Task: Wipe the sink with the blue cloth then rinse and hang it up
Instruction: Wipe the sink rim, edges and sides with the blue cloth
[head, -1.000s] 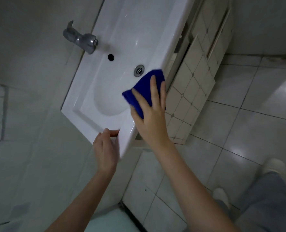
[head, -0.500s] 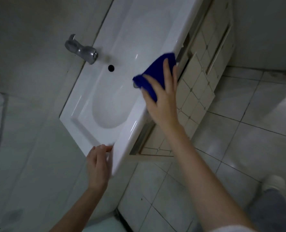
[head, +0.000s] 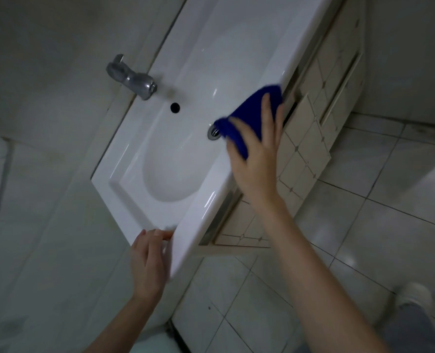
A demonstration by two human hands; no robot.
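curling over the near corner of the sink [head: 206, 197], the left hand [head: 147, 261] grips its edge. open basin stretches from the tap [head: 132, 76] to the drain [head: 213, 133]. just right of the drain, the right hand [head: 258, 164] presses the blue cloth [head: 249, 110] with flat fingers onto the front rim, above the tiled cabinet [head: 305, 149].

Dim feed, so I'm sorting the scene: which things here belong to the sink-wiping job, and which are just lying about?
Job: blue cloth, under the right hand on the sink front rim; left hand gripping the sink corner; tap, for rinsing.
Just about: tiled cabinet front; floor tiles; shoe.
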